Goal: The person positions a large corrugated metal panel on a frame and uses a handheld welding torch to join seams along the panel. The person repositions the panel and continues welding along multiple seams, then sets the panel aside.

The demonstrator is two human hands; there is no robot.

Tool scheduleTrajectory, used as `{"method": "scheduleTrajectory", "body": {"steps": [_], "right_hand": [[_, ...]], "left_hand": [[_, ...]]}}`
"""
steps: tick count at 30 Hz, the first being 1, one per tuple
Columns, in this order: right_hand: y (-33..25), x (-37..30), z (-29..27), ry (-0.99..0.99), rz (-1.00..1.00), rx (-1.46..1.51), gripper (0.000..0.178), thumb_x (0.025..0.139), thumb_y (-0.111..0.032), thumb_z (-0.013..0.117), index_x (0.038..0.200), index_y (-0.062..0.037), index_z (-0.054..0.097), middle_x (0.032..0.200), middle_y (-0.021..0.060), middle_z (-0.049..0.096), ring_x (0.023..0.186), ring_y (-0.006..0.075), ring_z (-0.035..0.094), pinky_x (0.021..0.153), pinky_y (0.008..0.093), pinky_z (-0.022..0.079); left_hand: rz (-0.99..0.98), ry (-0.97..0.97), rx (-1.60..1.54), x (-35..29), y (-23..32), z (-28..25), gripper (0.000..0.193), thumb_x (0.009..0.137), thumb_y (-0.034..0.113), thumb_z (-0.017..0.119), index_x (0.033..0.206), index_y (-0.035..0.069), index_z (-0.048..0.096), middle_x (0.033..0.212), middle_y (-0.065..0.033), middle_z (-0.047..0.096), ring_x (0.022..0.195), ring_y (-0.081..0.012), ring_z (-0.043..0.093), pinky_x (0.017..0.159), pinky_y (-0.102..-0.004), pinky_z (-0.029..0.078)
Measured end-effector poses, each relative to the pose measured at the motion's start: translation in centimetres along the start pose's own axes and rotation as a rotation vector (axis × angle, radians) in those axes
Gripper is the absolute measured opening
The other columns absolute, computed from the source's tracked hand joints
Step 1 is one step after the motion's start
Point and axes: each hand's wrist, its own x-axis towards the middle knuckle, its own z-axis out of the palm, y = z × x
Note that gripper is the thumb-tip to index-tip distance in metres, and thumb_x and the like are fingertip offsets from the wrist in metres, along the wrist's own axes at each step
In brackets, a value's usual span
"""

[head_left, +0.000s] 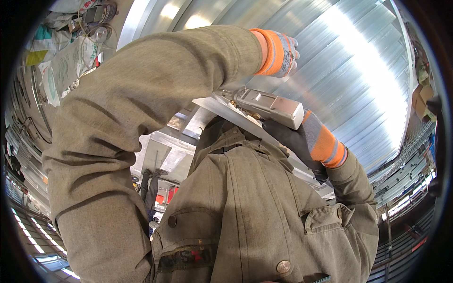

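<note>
My right hand [306,137], in a grey, orange and black glove, is closed round a grey metal tool with a long blocky body [269,106]. The tool's narrow end points left, just above the edge of a metal strip [231,111]. Across the upper middle reaches my left arm, its gloved left hand [281,53] over a large ribbed silvery metal panel [339,70]. That hand's fingers look curled in, and their undersides are hidden. Whether they grip anything does not show.
Sacks and a clear round container [101,34] lie at the upper left, near cables. Metal bars [406,158] are stacked at the right, below a cardboard box [422,101]. Behind my left arm, dark-trousered legs [151,188] of a person show near something red.
</note>
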Motion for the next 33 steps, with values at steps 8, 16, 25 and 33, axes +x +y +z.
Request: {"method": "scheduleTrajectory", "body": {"steps": [8, 16, 25, 33], "right_hand": [[0.9, 1.0, 0.5, 0.019, -0.101, 0.005, 0.039, 0.112, -0.031, 0.075, 0.142, -0.0071, 0.072, 0.118, 0.0135, 0.083, 0.102, 0.0231, 0.078, 0.093, 0.0398, 0.062], [0.6, 1.0, 0.2, -0.012, -0.068, -0.009, 0.039, 0.112, -0.034, 0.075, 0.141, -0.0075, 0.073, 0.116, 0.015, 0.083, 0.101, 0.0264, 0.079, 0.091, 0.0407, 0.062], [0.4, 1.2, 0.4, 0.011, -0.161, -0.089, 0.038, 0.112, -0.034, 0.075, 0.14, -0.0084, 0.073, 0.112, 0.0144, 0.083, 0.097, 0.0279, 0.08, 0.087, 0.0408, 0.062], [-0.6, 1.3, 0.2, -0.041, -0.078, -0.105, 0.037, 0.113, -0.033, 0.074, 0.141, -0.0088, 0.073, 0.113, 0.0141, 0.084, 0.099, 0.0263, 0.08, 0.087, 0.0408, 0.062]], "left_hand": [[-0.022, -0.004, -0.008, 0.2, 0.0, -0.2, 0.022, 0.102, 0.021, 0.076, 0.123, 0.019, 0.083, 0.148, -0.0018, 0.072, 0.148, -0.0283, 0.06, 0.127, -0.0373, 0.048], [-0.041, 0.031, -0.043, -0.3, 0.0, -0.3, 0.024, 0.101, 0.021, 0.077, 0.124, 0.018, 0.082, 0.148, -0.0027, 0.072, 0.15, -0.0304, 0.059, 0.125, -0.0362, 0.05], [-0.02, 0.013, 0.006, -0.1, 0.1, -0.8, 0.033, 0.097, 0.019, 0.08, 0.128, 0.01, 0.079, 0.145, -0.0069, 0.072, 0.144, -0.0318, 0.062, 0.114, -0.0364, 0.059], [0.048, -0.06, 0.141, -0.5, 0.2, -1.5, 0.033, 0.095, 0.021, 0.083, 0.127, 0.015, 0.081, 0.139, -0.0006, 0.073, 0.14, -0.0278, 0.062, 0.11, -0.0342, 0.06]]}}
